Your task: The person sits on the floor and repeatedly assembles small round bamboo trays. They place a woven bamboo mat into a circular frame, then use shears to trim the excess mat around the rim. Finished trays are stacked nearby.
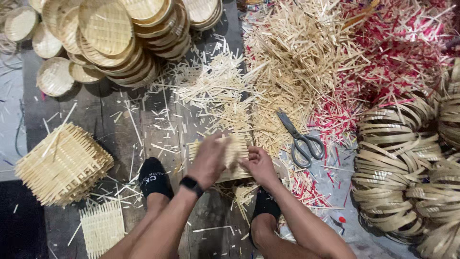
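Centre frame, left hand [207, 160] and right hand [258, 165] both clasp a small woven bamboo mat [235, 152]; scissors [301, 139] lie just right.

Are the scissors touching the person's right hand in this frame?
Apart. The head view shows the scissors lying on the floor to the right of the right hand, with scattered strips showing between them.

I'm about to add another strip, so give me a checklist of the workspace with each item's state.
1. Left hand on the small woven mat of pale bamboo strips: ok.
2. Right hand steadying the mat's lower edge: ok.
3. Grey metal scissors lying apart from both hands: ok.
4. Loose pile of pale bamboo sticks beyond the mat: ok.
5. Mat's weave even: cannot tell, blurred.
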{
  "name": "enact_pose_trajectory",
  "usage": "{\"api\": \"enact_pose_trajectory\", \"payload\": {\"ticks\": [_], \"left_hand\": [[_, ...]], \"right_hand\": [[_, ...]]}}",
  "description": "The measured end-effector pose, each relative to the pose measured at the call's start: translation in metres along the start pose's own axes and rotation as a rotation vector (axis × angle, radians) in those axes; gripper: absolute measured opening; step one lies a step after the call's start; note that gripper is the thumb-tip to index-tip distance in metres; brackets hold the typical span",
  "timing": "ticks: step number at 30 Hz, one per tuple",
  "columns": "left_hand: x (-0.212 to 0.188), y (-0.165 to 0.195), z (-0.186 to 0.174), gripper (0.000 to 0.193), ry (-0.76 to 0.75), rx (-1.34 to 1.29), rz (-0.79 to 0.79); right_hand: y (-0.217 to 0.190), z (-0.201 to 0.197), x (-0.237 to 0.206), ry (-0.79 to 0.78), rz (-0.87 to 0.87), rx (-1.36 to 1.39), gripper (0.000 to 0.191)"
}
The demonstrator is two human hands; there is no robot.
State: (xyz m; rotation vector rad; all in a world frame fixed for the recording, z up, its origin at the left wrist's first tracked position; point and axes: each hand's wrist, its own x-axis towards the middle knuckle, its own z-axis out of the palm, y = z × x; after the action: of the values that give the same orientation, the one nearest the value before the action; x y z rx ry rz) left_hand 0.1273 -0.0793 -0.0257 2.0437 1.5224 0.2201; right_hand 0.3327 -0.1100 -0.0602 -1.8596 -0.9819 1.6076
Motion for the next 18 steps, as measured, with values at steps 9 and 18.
{"api": "enact_pose_trajectory", "payload": {"ticks": [9,18], "left_hand": [[-0.044,-0.119,0.057,0.032,0.132,-1.23,-0.712],[-0.046,-0.111,0.057,0.034,0.151,-1.184,-0.654]], "right_hand": [[0.031,0.011,0.025,-0.009,-0.045,0.245,0.019],[0.025,0.014,0.022,0.037,-0.069,0.203,0.022]]}}
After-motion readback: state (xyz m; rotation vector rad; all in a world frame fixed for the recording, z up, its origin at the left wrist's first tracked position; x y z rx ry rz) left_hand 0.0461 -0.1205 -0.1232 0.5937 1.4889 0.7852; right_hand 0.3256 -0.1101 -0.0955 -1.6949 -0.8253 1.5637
